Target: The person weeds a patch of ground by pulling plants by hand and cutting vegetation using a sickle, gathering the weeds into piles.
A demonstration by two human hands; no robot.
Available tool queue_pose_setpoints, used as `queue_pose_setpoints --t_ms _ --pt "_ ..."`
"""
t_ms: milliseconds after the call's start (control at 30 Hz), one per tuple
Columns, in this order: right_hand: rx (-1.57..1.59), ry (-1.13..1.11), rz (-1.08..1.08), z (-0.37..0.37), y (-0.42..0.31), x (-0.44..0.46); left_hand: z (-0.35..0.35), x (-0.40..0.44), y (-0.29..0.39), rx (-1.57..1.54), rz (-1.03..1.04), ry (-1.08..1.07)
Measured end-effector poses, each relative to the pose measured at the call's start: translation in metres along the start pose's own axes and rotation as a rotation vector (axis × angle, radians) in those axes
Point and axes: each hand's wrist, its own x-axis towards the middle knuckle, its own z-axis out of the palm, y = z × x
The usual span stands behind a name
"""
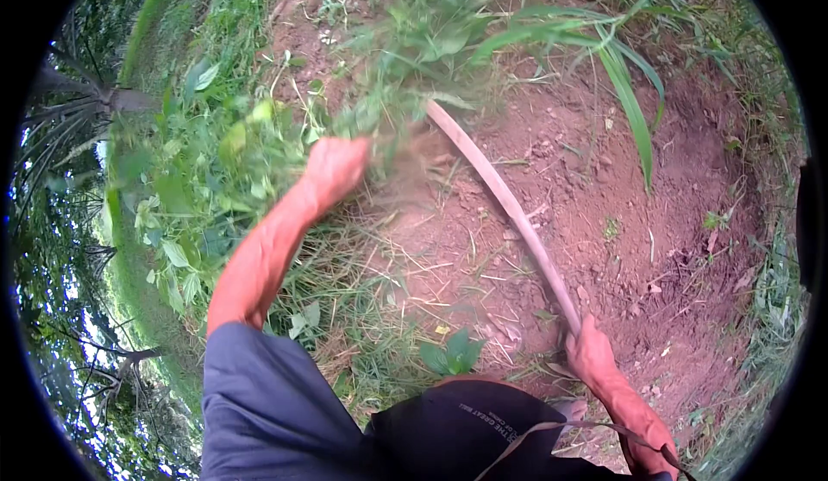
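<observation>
- One long wooden handle (515, 213), smooth and bowed, slants over the red soil (621, 248); its far end disappears into blurred weeds (431, 37).
- Two bare hands: the right hand (592, 353) is wrapped around the handle's near end.
- The left hand (338, 169) is clenched in a fist beside the weeds (too smeared for me to tell whether stems are caught in it).
- Around them, the ground is crumbly, strewn with dry straw (414, 265); one broad-leaved seedling (453, 356) stands near the person's black printed cloth (474, 408).
- Farther right, long strappy grass blades (634, 110) arch over the soil.
</observation>
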Motion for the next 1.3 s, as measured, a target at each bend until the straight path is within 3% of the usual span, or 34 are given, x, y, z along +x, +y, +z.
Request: queue_pose_setpoints --t_ms 67,200,233,267,333,400,433,467,500,600,667,733,833,900,1067,1133,1233,1300 --pt "0.032 -0.047 -0.03 -0.005 0.004 -0.003 0.034 -0.031 0.0 -0.016 -0.046 -0.173" --pt "0.237 0.051 -0.089 -0.029 -0.054 0.026 0.047 -0.034 -0.004 0.054 0.027 -0.036" --pt "0.25 0.113 -0.105 -0.038 -0.078 0.031 0.066 -0.039 -0.014 0.253 0.11 -0.017" --pt "0.264 0.182 -0.163 -0.039 -0.094 0.042 0.058 -0.041 -0.013 0.262 0.093 -0.014" --pt "0.28 0.261 -0.217 -0.043 -0.119 0.061 0.041 -0.033 0.001 0.1 -0.027 -0.142" --pt "0.173 0.335 -0.251 -0.05 -0.131 0.072 0.036 -0.033 0.01 0.064 -0.054 -0.14" --pt "0.159 0.243 -0.187 -0.06 -0.124 0.063 0.028 -0.033 0.014 0.022 -0.07 -0.181" --pt "0.137 0.146 -0.139 -0.072 -0.113 0.057 0.024 -0.036 0.016 -0.021 -0.105 -0.222" --pt "0.037 0.197 -0.205 -0.066 -0.07 0.051 0.027 -0.044 0.017 -0.072 -0.012 -0.151" --pt "-0.09 0.203 -0.064 -0.043 0.067 -0.002 0.019 -0.056 0.043 -0.123 -0.067 -0.246" --pt "-0.128 0.14 0.047 -0.036 0.117 -0.063 0.015 -0.071 0.059 -0.101 -0.05 -0.308" --pt "-0.07 0.062 0.188 -0.029 0.144 -0.107 0.004 -0.099 0.078 -0.132 0.01 -0.538" --pt "-0.142 0.02 -0.001 -0.01 0.178 -0.125 0.015 -0.176 0.088 -0.134 -0.018 -0.631" --pt "0.036 0.05 0.057 -0.015 0.128 -0.098 0.02 -0.224 0.087 -0.133 -0.041 -0.711" --pt "0.317 0.09 -0.107 -0.031 -0.035 0.004 0.027 -0.322 0.075 -0.193 -0.412 -0.84" --pt "0.359 0.097 -0.104 -0.027 -0.09 0.024 0.024 -0.334 0.078 -0.221 -0.439 -0.898" --pt "0.176 0.063 -0.276 0.008 -0.084 0.032 0.028 -0.333 0.08 -0.27 -0.495 -0.93" --pt "0.15 -0.004 -0.367 0.024 -0.027 0.003 0.022 -0.318 0.077 -0.313 -0.414 -1.021"
